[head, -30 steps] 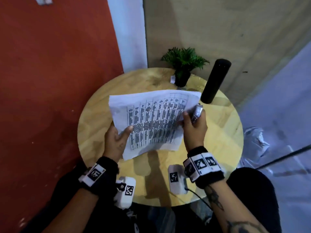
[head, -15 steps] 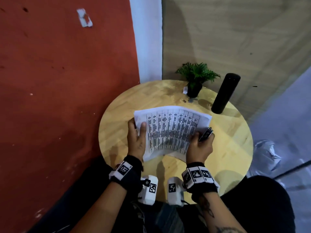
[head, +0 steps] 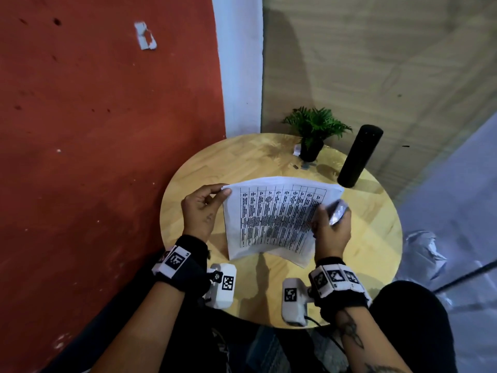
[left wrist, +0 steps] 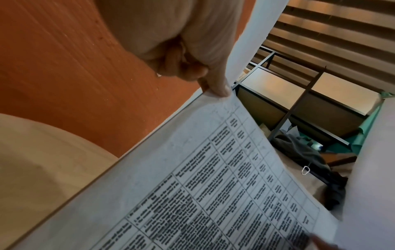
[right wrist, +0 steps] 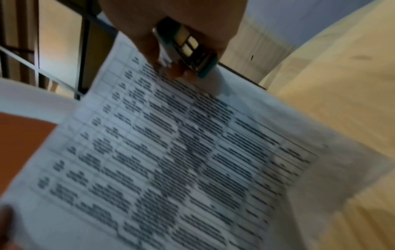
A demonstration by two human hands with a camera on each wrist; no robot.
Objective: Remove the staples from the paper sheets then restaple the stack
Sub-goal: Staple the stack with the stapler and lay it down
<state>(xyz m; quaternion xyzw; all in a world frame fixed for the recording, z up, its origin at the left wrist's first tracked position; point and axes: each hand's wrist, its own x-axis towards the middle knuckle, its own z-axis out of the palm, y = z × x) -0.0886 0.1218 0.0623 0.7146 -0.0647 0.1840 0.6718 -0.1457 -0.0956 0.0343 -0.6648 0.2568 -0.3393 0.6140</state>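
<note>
Left hand (head: pixel 200 211) pinches paper stack (head: pixel 274 219) at far-left corner; right hand (head: pixel 332 228), gripping stapler (head: pixel 337 215), pins opposite edge.

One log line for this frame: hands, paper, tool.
left hand: pinches paper sheets corner | right hand: holds stapler, steadies sheets | sheets: lifted above table

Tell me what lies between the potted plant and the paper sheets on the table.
In the head view, bare table apart from a small dark bit near the potted plant, beyond the paper sheets.
</note>
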